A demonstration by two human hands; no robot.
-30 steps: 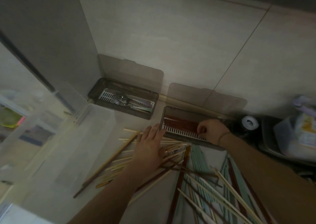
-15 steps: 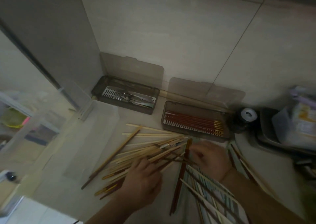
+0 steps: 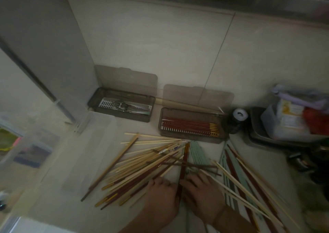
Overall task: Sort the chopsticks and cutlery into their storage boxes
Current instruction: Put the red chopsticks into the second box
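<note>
Head view: fingers of left hand point(image 3: 160, 195) and right hand point(image 3: 201, 193) lying loosely spread on pile point(image 3: 151, 165), pinching nothing clearly. Pile lying just in front of chopstick box point(image 3: 191, 126); cutlery box point(image 3: 122, 106) sitting left of it. Picking step; next needing pinch on red pair.

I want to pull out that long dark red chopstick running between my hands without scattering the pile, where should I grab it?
Pinch the dark red chopstick at its far tip, coming from above. That end lies free near the red chopstick box; lower down, pale chopsticks cross it.
</note>
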